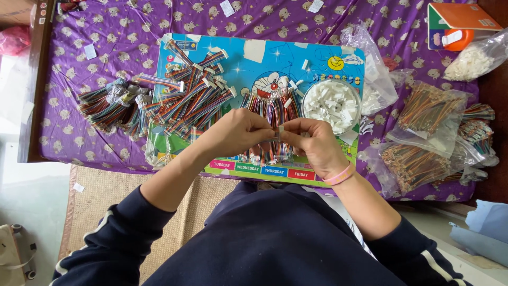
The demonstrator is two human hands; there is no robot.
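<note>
Two hands meet over a bright blue board (323,55) with a cartoon picture. The left hand (238,132) and the right hand (312,140) both pinch a small white plug (279,131) between their fingertips, right above a row of striped wires (270,108) on the board. More wire bundles (185,95) lie in a heap on the left. A round bowl of white plugs (332,103) sits just beside the right hand. Clear plastic bags of wires (428,114) rest on the purple cloth (132,37) at the right. An orange box (457,18) lies in the top right corner.
</note>
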